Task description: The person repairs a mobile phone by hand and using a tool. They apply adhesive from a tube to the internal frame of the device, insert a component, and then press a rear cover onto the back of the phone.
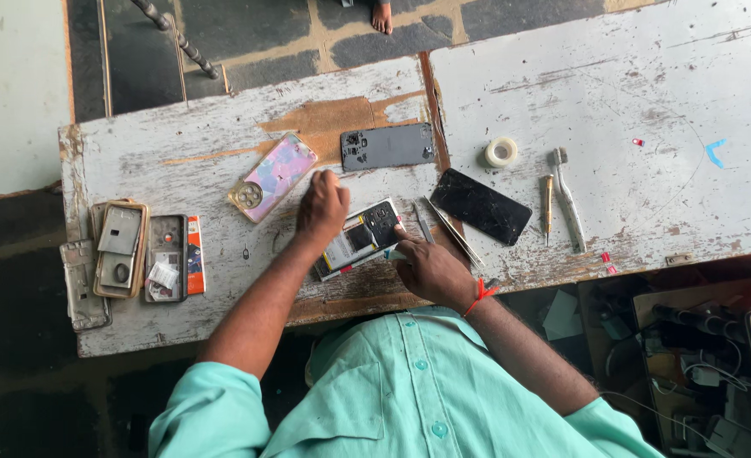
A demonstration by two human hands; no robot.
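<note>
The fingers of both hands are mostly hidden from this high view, so the exact grip is hard to see. The left hand [323,206] is loosely curled at the upper left edge of the opened phone [361,239]; I cannot tell if it really grasps it or only touches it. The right hand [429,270] presses its fingers on the lower right edge of the same phone and seems to hold a thin tool there, but the tool is too small to make out. The opened phone lies near the front edge of the worn white table [613,93], just in front of the person's chest, and its long axis runs diagonally, from lower left to upper right. I count one dark back cover [388,146] behind it, one pink patterned phone case [272,176] to the left, and one black screen panel [481,206] to the right. Between the phone and the screen lie tweezers [453,229]. Farther right are one roll of tape [501,152], one small screwdriver [547,205] and one toothbrush [566,199]. At the left end of the table several phone frames [121,248] lie together, partly overlapping, so their number is unclear.
</note>
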